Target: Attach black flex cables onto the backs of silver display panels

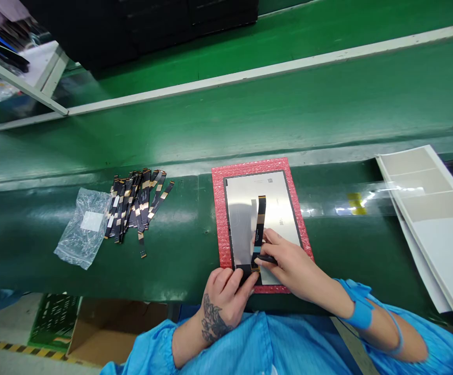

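Note:
A display panel (284,229) with a silvery back lies on a pink bubble-wrap sheet (220,219). Across the panel stands a black flat flex cable (261,224) with gold ends, its lower end at the panel's bottom edge. My left hand (226,297) is curled at that edge, thumb and fingers closed about the cable's lower end and the panel's dark strip. Between the fingers of my right hand (289,260) is a slim black pen-shaped tool (267,258), its tip close to the cable's lower end. The exact contact under the fingertips is hidden.
To the left lies a pile of similar flex cables (132,203) beside a clear plastic bag (85,224) with a white label. White boards or sheets (433,224) are stacked at the right. Yellow tape (356,203) marks the green tabletop. A white rail (218,80) runs behind.

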{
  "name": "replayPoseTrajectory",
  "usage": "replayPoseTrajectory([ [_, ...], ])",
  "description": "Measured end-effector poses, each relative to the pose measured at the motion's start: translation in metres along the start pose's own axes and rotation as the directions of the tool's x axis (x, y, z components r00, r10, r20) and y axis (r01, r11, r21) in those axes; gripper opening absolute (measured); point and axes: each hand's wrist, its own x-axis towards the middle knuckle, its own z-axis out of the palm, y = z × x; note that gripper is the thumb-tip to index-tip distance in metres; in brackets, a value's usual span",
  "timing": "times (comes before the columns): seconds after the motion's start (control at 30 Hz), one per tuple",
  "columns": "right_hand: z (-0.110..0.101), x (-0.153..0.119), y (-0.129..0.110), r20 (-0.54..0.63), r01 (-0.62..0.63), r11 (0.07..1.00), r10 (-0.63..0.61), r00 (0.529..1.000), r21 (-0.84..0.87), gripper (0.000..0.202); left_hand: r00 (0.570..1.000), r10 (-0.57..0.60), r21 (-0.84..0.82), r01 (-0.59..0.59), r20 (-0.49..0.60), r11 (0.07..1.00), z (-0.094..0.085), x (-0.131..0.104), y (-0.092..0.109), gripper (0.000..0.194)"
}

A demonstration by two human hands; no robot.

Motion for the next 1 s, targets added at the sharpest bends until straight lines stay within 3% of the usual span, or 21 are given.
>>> replayPoseTrajectory([
  [0.2, 0.0, 0.0, 0.001, 0.008, 0.007, 0.999, -0.007, 1.0, -0.031, 0.021, 0.999, -0.03, -0.01, 0.03, 0.023, 1.0, -0.001, 0.0, 0.001, 0.026],
  [0.37, 0.004, -0.001, -0.001, 0.0, 0.02, 0.998, -0.02, 1.0, -0.057, 0.019, 0.989, -0.129, -0.141, 0.139, 0.077, 0.98, -0.004, 0.005, 0.003, 0.029],
  [0.47, 0.004, -0.001, -0.001, -0.15, -0.031, 0.989, 0.009, 0.989, -0.144, 0.011, 0.976, -0.19, -0.196, 0.208, 0.11, 0.958, -0.007, 0.007, 0.004, 0.03],
  [0.53, -0.003, -0.003, 0.001, -0.378, -0.117, 0.973, 0.033, 0.925, -0.2, 0.009, 0.974, -0.197, -0.201, 0.217, 0.116, 0.955, -0.008, 0.008, 0.004, 0.03],
  [0.6, -0.015, -0.008, 0.005, -0.588, -0.172, 0.968, 0.033, 0.809, -0.182, 0.02, 0.975, -0.191, -0.199, 0.211, 0.113, 0.957, -0.009, 0.008, 0.005, 0.031],
  [0.7, -0.036, -0.025, 0.011, -0.724, -0.151, 0.989, 0.099, 0.683, -0.007, 0.029, 0.976, -0.19, -0.202, 0.209, 0.11, 0.957, -0.009, 0.008, 0.005, 0.031],
  [0.77, -0.045, -0.039, 0.015, -0.703, -0.134, 0.943, 0.317, 0.637, 0.304, 0.033, 0.977, -0.181, -0.216, 0.202, 0.112, 0.955, -0.009, 0.006, 0.004, 0.031],
  [0.87, -0.051, -0.057, 0.024, -0.475, -0.102, 0.651, 0.643, 0.6, 0.752, 0.046, 0.98, -0.162, -0.274, 0.189, 0.119, 0.943, -0.01, 0.001, 0.001, 0.034],
  [0.93, -0.051, -0.063, 0.029, -0.369, -0.121, 0.535, 0.71, 0.6, 0.836, 0.058, 0.976, -0.171, -0.305, 0.206, 0.138, 0.93, -0.014, -0.004, -0.004, 0.037],
  [1.0, -0.052, -0.062, 0.031, -0.299, -0.21, 0.518, 0.728, 0.617, 0.829, 0.07, 0.967, -0.212, -0.292, 0.244, 0.138, 0.925, -0.021, -0.009, -0.013, 0.037],
])
